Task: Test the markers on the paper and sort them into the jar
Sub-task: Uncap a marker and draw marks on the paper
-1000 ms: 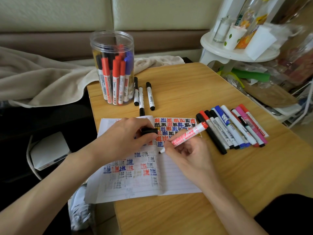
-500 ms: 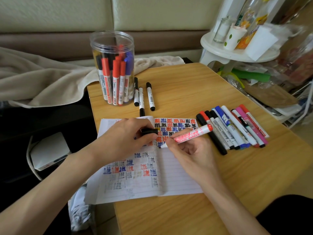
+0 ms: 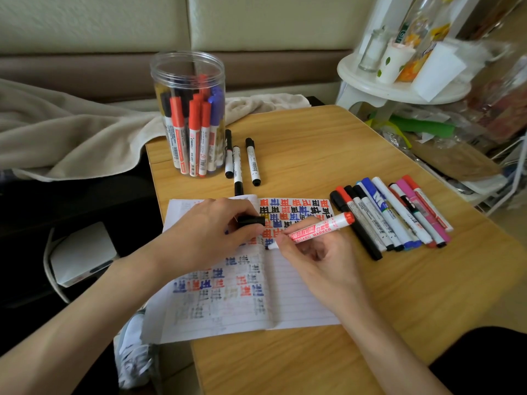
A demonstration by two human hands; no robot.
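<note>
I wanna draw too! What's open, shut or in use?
Lined paper notebook: open, scribbled.
Clear plastic jar: lidless, holds upright markers.
Red-and-white whiteboard marker: uncapped, tip on notebook, gripped by right hand.
Black plastic cap: off, pinched by left hand.
Row of coloured markers: capped, lying.

A: Left of the bench (image 3: 328,143)?
B: A beige blanket (image 3: 71,138), touching its far corner; a white box (image 3: 82,252) below.
A: Right?
B: A white round stand (image 3: 370,88) carrying a glass bottle (image 3: 373,49) and leaf-printed cup (image 3: 395,62).
</note>
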